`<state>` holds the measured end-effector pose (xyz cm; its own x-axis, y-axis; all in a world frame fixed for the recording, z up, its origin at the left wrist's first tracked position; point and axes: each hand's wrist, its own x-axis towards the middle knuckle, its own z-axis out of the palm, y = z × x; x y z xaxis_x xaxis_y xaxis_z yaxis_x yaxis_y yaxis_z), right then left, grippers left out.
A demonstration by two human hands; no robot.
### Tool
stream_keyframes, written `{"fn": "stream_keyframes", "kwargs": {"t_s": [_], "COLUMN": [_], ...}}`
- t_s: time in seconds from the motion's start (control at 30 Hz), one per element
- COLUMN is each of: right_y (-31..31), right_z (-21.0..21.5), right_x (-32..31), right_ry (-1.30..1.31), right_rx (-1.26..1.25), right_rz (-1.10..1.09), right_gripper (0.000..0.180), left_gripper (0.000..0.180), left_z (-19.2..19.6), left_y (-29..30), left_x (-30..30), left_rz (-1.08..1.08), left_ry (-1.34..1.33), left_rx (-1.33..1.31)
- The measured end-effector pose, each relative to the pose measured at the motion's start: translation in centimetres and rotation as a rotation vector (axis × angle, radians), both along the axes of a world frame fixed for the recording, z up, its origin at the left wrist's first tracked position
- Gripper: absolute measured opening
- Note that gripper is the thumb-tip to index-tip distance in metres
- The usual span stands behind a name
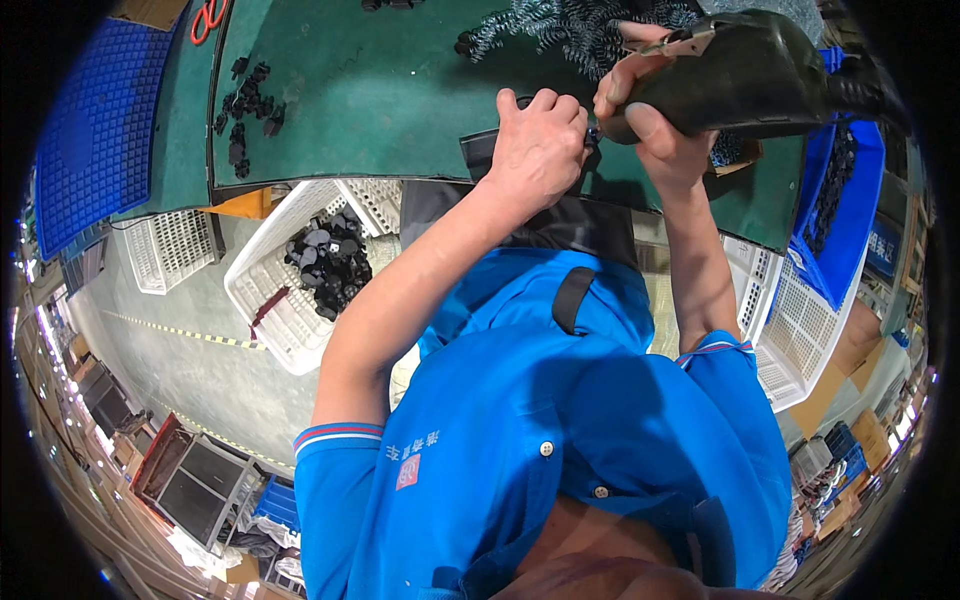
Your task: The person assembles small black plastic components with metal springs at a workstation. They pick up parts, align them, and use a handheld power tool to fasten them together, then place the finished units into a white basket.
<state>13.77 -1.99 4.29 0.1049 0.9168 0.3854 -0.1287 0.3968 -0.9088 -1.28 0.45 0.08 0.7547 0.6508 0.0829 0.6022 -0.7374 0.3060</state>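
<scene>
Over the near edge of the green table point(400, 130), my left hand point(540, 150) is closed with its knuckles up, pressing on a small black part point(592, 150) mostly hidden under the fingers. A flat black piece point(478, 155) juts out to the left of that hand. My right hand point(665, 140) grips the front end of a dark power screwdriver point(755, 75), which lies across the fingers with its tip toward the left hand. The tip meets the work close to my left fingertips; the exact contact is hidden.
Dark coiled strips point(560, 35) are heaped at the table's back. Small black parts point(250, 105) lie on the left, near orange-handled scissors point(207, 20) and a blue mat point(100, 130). Below, a white crate point(245, 280) holds black pieces. A blue bin point(860, 210) stands right.
</scene>
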Motion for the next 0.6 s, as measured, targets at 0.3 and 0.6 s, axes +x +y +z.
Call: {"fn": "stream_keyframes", "kwargs": {"t_s": [0.3, 0.6], "right_y": [-4.2, -13.5], "right_z": [6.9, -1.3], "right_x": [9.8, 20.6], "right_ry": [-0.086, -1.295], "right_rx": [-0.12, -0.765], "right_rz": [-0.692, -1.002], "right_gripper": [0.031, 0.046], "left_gripper": [0.036, 0.025], "left_z": [0.5, 5.8], "left_y": [-0.1, -0.5], "left_x": [-0.9, -6.0], "left_rz": [0.026, 0.296], "left_ry": [-0.165, -1.063], "left_rx": [-0.044, -1.509]}}
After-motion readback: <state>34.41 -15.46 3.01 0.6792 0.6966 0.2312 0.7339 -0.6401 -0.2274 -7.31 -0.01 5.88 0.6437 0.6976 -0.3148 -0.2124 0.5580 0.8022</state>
